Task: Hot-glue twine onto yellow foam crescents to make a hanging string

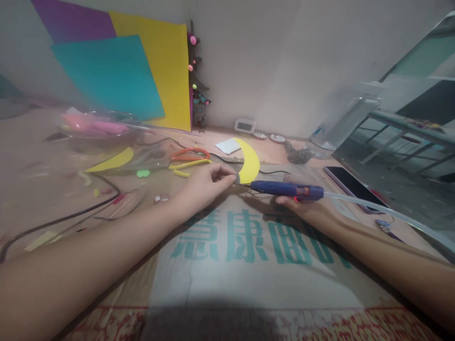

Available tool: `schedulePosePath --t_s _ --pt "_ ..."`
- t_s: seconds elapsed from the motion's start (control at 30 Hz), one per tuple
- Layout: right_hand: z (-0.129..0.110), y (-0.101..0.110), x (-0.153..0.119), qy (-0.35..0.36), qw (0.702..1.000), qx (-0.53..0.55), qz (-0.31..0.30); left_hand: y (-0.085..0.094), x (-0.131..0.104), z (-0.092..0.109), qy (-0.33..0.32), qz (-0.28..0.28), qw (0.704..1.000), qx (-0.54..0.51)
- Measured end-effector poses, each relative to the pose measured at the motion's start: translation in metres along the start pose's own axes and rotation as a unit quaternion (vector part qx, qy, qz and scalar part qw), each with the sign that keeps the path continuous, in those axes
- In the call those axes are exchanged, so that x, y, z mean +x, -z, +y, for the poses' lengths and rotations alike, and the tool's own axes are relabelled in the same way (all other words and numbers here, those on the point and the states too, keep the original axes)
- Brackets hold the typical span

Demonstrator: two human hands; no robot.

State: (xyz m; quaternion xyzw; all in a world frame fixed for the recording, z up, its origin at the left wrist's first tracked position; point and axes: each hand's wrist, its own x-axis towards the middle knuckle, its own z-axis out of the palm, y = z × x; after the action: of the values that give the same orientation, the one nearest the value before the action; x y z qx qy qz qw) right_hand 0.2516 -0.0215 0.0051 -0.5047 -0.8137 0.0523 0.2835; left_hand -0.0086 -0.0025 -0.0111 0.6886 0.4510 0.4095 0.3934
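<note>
A yellow crescent-shaped foam or paper cutout (pixel 251 161) stands up in the middle, its lower end dark grey. My left hand (pixel 213 181) pinches that lower end between thumb and fingers. From the right, my right hand (pixel 289 199) grips a blue hot glue gun (pixel 277 188) held level. The gun's nozzle points left and reaches close to the cutout's lower end; whether it touches cannot be made out. A long translucent glue stick (pixel 373 202) runs out of the back of the gun. Scissors with orange and yellow handles (pixel 192 154) lie just beyond my left hand.
Coloured sheets (pixel 110 78) lean on the wall at left. A clear bowl with pink items (pixel 97 125) stands below them. Another yellow cutout (pixel 112 160), a black cord (pixel 60 219) and scraps lie at left. A phone (pixel 355 188) lies at right; a small digital clock (pixel 245 126) stands behind.
</note>
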Motion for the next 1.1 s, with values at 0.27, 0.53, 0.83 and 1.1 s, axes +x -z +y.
schedulePosePath --t_s 0.27,0.53,0.83,1.1 --pt "-0.005 -0.001 0.000 -0.016 1.000 0.007 0.013 0.000 -0.001 0.001 0.011 0.003 1.000 0.006" --pt "-0.003 0.003 0.001 0.000 1.000 -0.004 -0.011 0.000 0.000 0.000 0.015 0.010 1.000 0.010" --pt "-0.015 0.008 -0.001 -0.020 0.999 -0.029 -0.013 0.001 0.000 0.001 0.010 0.000 1.000 0.007" --pt "-0.015 0.009 -0.001 -0.028 0.999 -0.029 -0.019 0.000 -0.001 0.002 0.012 0.008 1.000 0.012"
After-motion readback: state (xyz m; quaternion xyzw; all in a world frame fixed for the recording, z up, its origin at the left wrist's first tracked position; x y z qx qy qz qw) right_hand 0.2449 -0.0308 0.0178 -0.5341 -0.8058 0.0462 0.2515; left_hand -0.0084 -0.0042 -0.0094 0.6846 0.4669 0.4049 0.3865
